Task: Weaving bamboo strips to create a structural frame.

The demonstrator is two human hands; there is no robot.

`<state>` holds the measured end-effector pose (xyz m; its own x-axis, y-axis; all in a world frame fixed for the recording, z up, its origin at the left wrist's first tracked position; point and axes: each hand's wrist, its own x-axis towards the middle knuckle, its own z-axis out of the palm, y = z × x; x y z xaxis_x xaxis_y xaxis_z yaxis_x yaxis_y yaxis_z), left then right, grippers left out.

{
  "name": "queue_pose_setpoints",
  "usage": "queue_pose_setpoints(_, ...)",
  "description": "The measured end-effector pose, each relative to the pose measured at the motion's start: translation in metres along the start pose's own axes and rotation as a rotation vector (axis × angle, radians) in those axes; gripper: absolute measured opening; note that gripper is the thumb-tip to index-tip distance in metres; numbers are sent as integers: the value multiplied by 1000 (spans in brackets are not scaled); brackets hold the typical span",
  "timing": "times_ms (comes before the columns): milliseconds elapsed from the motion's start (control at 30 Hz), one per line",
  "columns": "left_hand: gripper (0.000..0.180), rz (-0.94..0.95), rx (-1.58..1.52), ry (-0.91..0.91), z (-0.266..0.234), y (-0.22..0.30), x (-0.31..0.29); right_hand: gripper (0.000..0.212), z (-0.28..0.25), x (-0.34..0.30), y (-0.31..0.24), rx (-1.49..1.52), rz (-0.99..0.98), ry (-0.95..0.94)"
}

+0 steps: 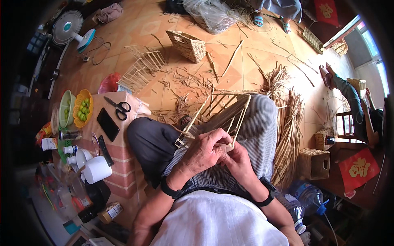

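An open, box-shaped basket frame [242, 117] of thin bars wrapped in pale straw rests across my lap, its far side against my knee. My left hand [200, 152] is closed at the frame's near edge, back of the hand upward. Close beside it, my right hand [239, 162] pinches at the near right corner, thumb and fingers pressed together. A small pale piece shows between the fingertips; I cannot make out whether it is a straw strand. The hands partly hide the near edge of the frame.
Dried straw bundles [289, 139] lie right of my leg. A woven basket [193, 47] and bare frames [141, 67] stand on the littered floor ahead. The left table [123, 164] bears scissors [120, 108], a phone [108, 124] and fruit. Another person [357, 104] sits far right.
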<state>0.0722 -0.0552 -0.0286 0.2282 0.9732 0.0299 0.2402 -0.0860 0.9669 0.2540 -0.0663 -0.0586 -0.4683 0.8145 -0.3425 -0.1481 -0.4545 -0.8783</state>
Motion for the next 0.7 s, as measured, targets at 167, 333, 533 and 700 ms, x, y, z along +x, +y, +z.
queue_pose_setpoints(167,19,4,28,-9,4,4,-3,24,2,-10,-11,-633,-336,166)
queue_pose_setpoints(333,19,-52,37,110,-2,0,-4,27,-6,-18,-22,-737,-314,186)
queue_pose_setpoints(533,21,-6,160,210,-1,-4,-3,37,3,6,-17,-778,-327,168)
queue_pose_setpoints(700,21,4,259,242,-6,1,0,32,11,28,-1,-729,-487,133)
